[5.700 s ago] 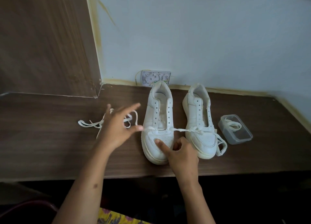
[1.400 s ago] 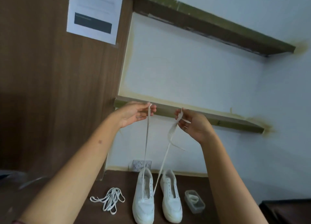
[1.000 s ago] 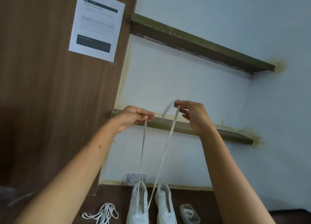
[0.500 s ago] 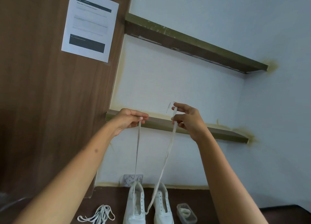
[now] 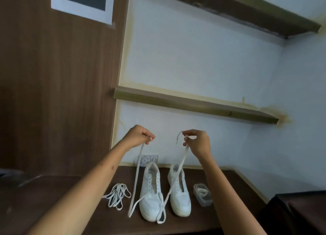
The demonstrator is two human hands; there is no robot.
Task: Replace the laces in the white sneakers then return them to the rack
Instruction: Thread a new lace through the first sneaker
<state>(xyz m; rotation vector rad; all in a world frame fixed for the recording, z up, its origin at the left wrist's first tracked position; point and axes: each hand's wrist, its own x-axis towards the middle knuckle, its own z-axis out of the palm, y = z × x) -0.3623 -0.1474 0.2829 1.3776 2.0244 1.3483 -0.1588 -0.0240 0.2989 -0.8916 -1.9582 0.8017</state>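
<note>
Two white sneakers stand side by side on the dark wooden table [image 5: 53,196], the left sneaker [image 5: 150,197] and the right sneaker [image 5: 180,196]. A white lace [image 5: 136,178] runs through the left sneaker near its toe, and both ends rise to my raised hands. My left hand [image 5: 139,136] pinches one end and my right hand [image 5: 197,141] pinches the other. The lace hangs slack, looping down beside and in front of the left sneaker's toe.
A loose bundle of white laces [image 5: 117,196] lies left of the sneakers. A small clear plastic box [image 5: 202,196] with a lace in it sits to their right. Two wall shelves [image 5: 194,107] hang above. A wooden panel [image 5: 58,75] stands at left.
My hands have come down lower and the view tilted back toward the table. The lace, taut before, now sags in loops around the left sneaker's toe.
</note>
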